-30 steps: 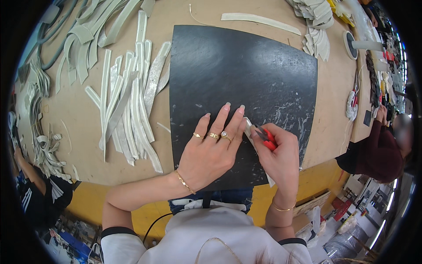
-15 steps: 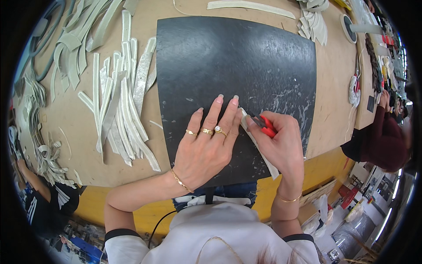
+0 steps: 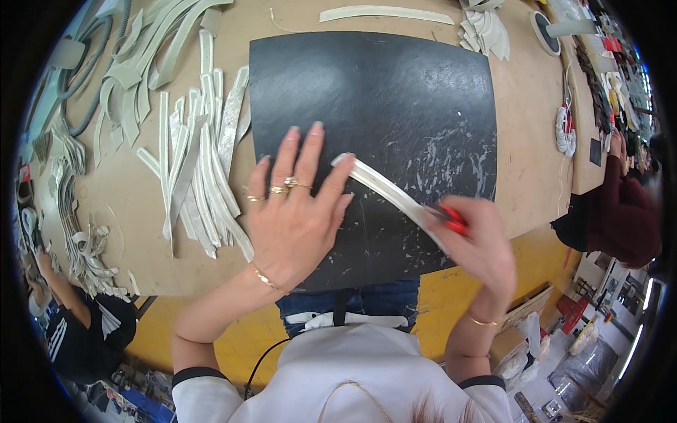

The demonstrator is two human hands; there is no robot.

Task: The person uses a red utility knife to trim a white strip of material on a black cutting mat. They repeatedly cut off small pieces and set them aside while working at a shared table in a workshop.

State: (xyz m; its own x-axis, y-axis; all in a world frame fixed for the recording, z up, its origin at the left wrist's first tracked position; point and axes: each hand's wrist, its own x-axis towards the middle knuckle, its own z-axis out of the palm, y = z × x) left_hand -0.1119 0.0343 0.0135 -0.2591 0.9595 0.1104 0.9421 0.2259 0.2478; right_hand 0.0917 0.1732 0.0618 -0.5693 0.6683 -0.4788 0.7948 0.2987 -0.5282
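Note:
A narrow white strip (image 3: 386, 188) lies slanted across the black mat (image 3: 367, 84). My left hand (image 3: 296, 218) rests on the mat, fingers spread, with its index fingertip on the strip's upper end. Closed around a small red-and-black hand tool (image 3: 451, 218), my right hand (image 3: 483, 243) is at the strip's lower part; motion blurs it a little. Whether the right fingers also pinch the strip cannot be made out, and the tool's working end is mostly hidden.
Similar white strips (image 3: 204, 176) are heaped left of the mat, with more grey-white pieces (image 3: 127, 99) behind. A single strip (image 3: 384, 13) lies beyond the mat. A white-and-black roll (image 3: 545, 34) stands at far right. Other people (image 3: 613, 204) are at both sides.
My left hand has shifted left, uncovering more of the strip. The strip now slants more, and my right hand has moved right and nearer to me with the tool.

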